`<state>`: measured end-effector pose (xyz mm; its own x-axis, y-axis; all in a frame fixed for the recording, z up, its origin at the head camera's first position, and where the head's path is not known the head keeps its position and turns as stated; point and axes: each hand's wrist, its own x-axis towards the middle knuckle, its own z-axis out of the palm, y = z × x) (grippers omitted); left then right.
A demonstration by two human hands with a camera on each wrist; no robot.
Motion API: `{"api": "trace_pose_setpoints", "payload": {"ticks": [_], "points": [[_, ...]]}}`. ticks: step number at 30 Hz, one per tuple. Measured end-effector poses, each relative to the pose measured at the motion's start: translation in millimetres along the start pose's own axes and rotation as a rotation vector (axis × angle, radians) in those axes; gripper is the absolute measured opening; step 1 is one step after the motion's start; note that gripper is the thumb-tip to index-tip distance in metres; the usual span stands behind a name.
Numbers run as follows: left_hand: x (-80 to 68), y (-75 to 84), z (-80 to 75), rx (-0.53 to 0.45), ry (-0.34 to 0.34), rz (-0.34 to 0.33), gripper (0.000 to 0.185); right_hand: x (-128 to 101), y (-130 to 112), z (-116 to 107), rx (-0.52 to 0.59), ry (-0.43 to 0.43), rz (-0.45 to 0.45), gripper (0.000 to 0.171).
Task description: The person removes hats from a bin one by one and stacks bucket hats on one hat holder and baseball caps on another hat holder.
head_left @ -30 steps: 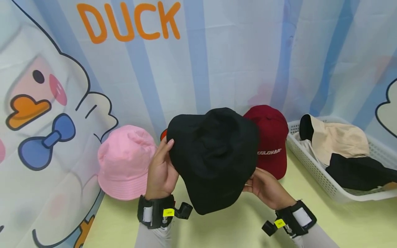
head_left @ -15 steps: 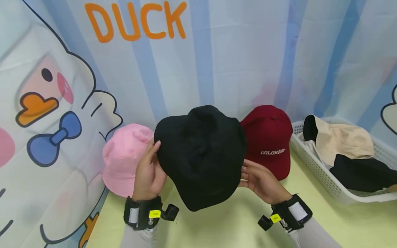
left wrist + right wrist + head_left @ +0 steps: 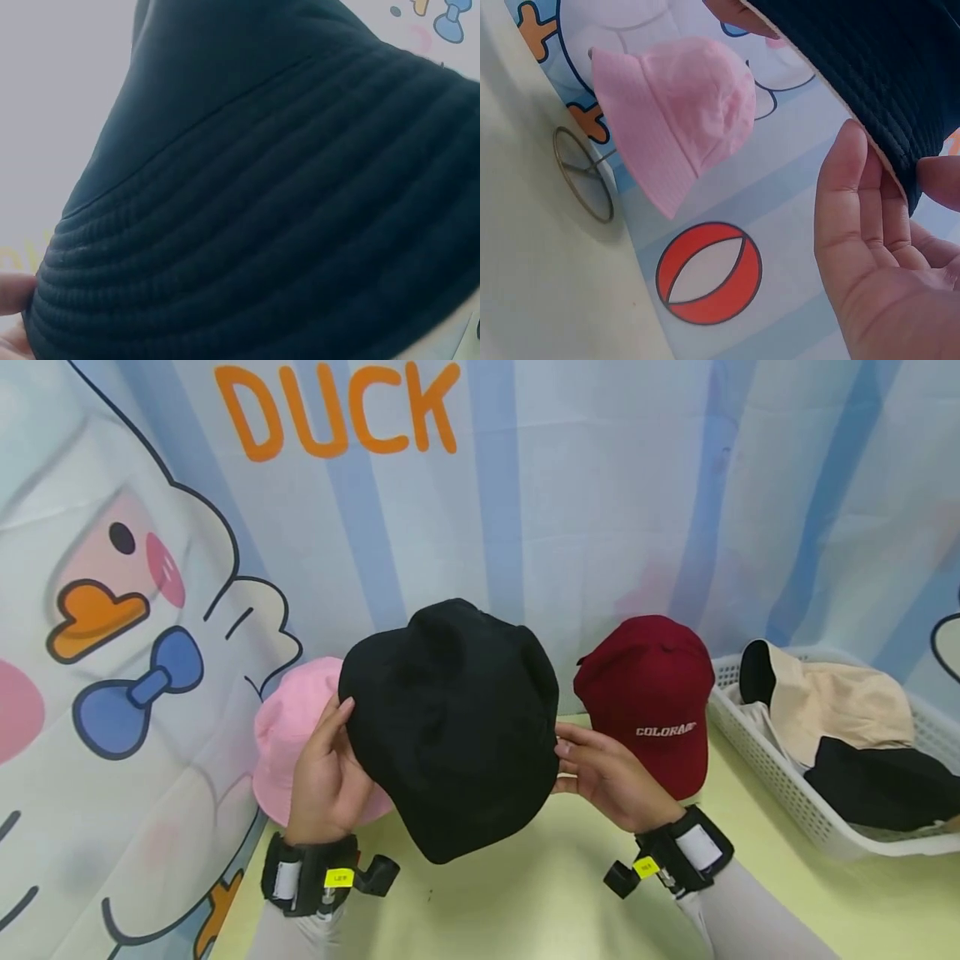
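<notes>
Two hands are holding a black bucket hat [image 3: 450, 727] in the air above the yellow-green surface [image 3: 540, 893], in front of the pink bucket hat [image 3: 288, 735] on its wire stand. The left hand [image 3: 326, 777] is gripping the left brim edge and the right hand [image 3: 607, 772] is pinching the right brim edge, so the hat is lying between them, equally near each. Farther right, a maroon cap [image 3: 652, 702] is standing, and a white basket [image 3: 757, 768] is holding more hats.
</notes>
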<state>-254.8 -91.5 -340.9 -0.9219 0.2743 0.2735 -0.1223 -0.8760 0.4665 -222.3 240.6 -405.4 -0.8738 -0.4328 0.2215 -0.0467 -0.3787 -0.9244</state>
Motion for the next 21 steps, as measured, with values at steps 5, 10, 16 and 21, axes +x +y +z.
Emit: {"api": "trace_pose_setpoints", "payload": {"ticks": [5,10,16,21], "points": [[-0.3,11.0,0.8,-0.01,-0.021,0.026,0.049,13.1,-8.0,10.7,-0.027,0.044,0.019,0.036],[-0.5,24.4,3.0,0.013,-0.026,0.049,0.049,27.7,-15.9,19.8,-0.066,0.057,0.021,0.042],[-2.2,43.1,7.3,0.04,-0.024,0.085,0.048,43.2,-25.5,33.2,-0.064,0.068,0.017,0.041],[-4.2,56.8,8.5,0.04,-0.05,0.089,0.047,55.1,-31.2,45.2,-0.07,0.068,0.006,0.04]]}}
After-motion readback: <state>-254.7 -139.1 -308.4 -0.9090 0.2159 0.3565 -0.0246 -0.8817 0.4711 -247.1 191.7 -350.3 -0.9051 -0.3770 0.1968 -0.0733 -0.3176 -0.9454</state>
